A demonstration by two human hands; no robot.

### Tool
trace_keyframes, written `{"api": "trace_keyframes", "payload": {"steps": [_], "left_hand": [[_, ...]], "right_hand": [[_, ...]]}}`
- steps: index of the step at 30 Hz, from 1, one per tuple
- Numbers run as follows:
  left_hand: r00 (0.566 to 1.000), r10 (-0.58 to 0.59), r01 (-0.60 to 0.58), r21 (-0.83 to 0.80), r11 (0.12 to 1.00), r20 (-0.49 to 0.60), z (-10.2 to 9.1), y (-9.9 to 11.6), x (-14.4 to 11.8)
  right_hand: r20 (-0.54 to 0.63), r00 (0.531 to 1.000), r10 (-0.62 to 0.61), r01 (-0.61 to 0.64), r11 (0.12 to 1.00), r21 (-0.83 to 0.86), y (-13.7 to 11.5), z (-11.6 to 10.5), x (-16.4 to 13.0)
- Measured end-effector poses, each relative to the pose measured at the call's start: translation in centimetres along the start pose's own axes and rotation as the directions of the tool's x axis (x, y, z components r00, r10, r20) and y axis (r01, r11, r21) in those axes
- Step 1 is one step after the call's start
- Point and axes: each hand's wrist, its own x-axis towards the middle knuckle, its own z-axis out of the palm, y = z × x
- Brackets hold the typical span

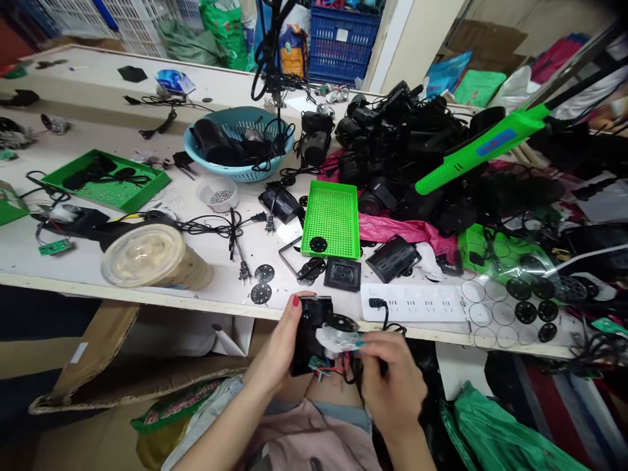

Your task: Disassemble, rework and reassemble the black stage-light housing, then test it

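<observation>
My left hand [275, 350] is closed around the left side of an opened black plastic housing [305, 343], held just off the table's front edge. Over the housing, my right hand [392, 379] pinches a whitish, crumpled-looking piece [336, 340], perhaps cloth or plastic; I cannot tell which. Below that piece, a small green circuit board [318, 364] with red and black wires hangs at the housing. A black disc [342, 322] shows at the housing's upper right. On the table nearby lie a black square part [342, 274] and several dial discs [261, 293].
A white power strip [417, 303] with a plug in it runs along the front edge. A lidded drink cup [157, 258] lies left, near tangled cords. Behind are a green perforated tray [331, 219], a blue basket [238, 171], and a black heap of housings [407, 131].
</observation>
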Motion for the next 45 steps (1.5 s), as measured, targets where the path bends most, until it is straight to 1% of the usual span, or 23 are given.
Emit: {"api": "trace_keyframes", "payload": {"steps": [2,3,4,5,6,7,9,13,15,18,19,20,21,23,24,26,31,34,37,38,40,42,45], "left_hand": [[0.990,-0.087,0.080,-0.065,0.995,-0.110,-1.0,0.6,0.6],[0.981,-0.079,0.075,-0.027,0.997,-0.175,-1.7,1.1,1.1],[0.973,-0.017,0.034,0.069,0.997,-0.230,-2.5,1.7,1.7],[0.953,0.114,-0.051,0.222,0.974,-0.280,-3.5,2.3,2.3],[0.903,0.294,-0.148,0.416,0.897,-0.313,-4.5,3.0,3.0],[0.862,0.393,-0.195,0.507,0.840,-0.319,-5.5,3.8,3.7],[0.810,0.503,-0.239,0.615,0.752,-0.300,-7.2,5.2,4.8],[0.763,0.594,-0.253,0.727,0.638,-0.256,-8.5,7.1,5.7],[0.712,0.664,-0.262,0.792,0.552,-0.227,-8.2,7.4,5.5],[0.583,0.803,-0.272,0.901,0.337,-0.125,-6.5,7.4,4.7],[0.564,0.822,-0.306,0.907,0.289,-0.072,-5.7,7.3,4.6],[0.581,0.814,-0.363,0.889,0.279,-0.018,-4.7,7.1,4.6],[0.631,0.774,-0.447,0.838,0.313,0.047,-3.6,6.9,4.7],[0.760,0.614,-0.565,0.682,0.465,0.211,-1.3,6.1,5.7],[0.791,0.543,-0.588,0.595,0.548,0.281,-0.1,5.6,6.4],[0.815,0.452,-0.579,0.471,0.666,0.362,1.7,4.5,8.1],[0.817,0.454,-0.576,0.461,0.675,0.356,3.1,2.9,11.1],[0.807,0.476,-0.589,0.519,0.620,0.348,2.7,2.8,11.4],[0.792,0.485,-0.605,0.582,0.543,0.370,2.4,2.9,11.2],[0.786,0.484,-0.613,0.587,0.528,0.385,2.3,2.9,11.0],[0.776,0.479,-0.626,0.590,0.510,0.410,2.3,2.8,10.6],[0.773,0.472,-0.628,0.610,0.483,0.423,2.2,2.7,10.1],[0.755,0.483,-0.643,0.646,0.412,0.444,2.2,2.4,9.1]], "right_hand": [[-0.213,0.977,0.034,-0.031,0.999,0.017,0.1,-0.2,0.4],[-0.322,0.946,0.041,-0.038,0.999,0.016,0.3,-0.3,0.7],[-0.424,0.905,0.044,-0.046,0.999,0.005,0.6,-0.4,1.1],[-0.507,0.861,0.046,-0.059,0.998,-0.009,1.0,-0.5,1.5],[-0.557,0.829,0.051,-0.075,0.997,-0.020,1.5,-0.5,1.9],[-0.573,0.817,0.063,-0.095,0.995,-0.026,2.1,-0.4,2.3],[-0.548,0.833,0.080,-0.114,0.993,-0.029,3.0,-0.1,2.9],[-0.443,0.896,0.032,-0.063,0.997,-0.055,4.3,0.7,3.3],[-0.376,0.926,-0.002,-0.027,0.997,-0.070,4.7,1.1,3.4],[-0.263,0.964,-0.029,0.010,0.997,-0.073,5.5,1.4,3.9],[-0.225,0.974,-0.030,0.015,0.998,-0.069,5.9,1.5,4.1],[-0.189,0.982,-0.027,0.015,0.998,-0.064,6.2,1.7,4.4],[-0.156,0.988,-0.022,0.013,0.998,-0.058,6.6,1.9,4.8],[-0.093,0.996,-0.012,0.008,0.999,-0.043,7.2,2.4,5.4],[-0.064,0.998,-0.009,0.007,0.999,-0.033,7.4,2.6,5.7],[-0.015,1.000,-0.005,0.005,1.000,-0.014,7.5,2.8,6.2],[0.097,0.995,0.028,-0.030,0.999,0.025,7.2,1.0,7.3],[-0.070,0.992,0.109,-0.106,0.993,0.043,8.5,-1.3,9.9],[-0.359,0.915,0.183,-0.158,0.983,0.096,11.5,-3.5,15.1],[-0.403,0.893,0.202,-0.168,0.979,0.119,12.7,-4.1,17.1],[-0.404,0.880,0.250,-0.195,0.965,0.173,14.7,-5.0,21.0],[-0.343,0.896,0.283,-0.213,0.950,0.228,16.0,-5.2,23.9],[-0.347,0.890,0.296,-0.209,0.941,0.267,16.0,-4.7,25.1]]}}
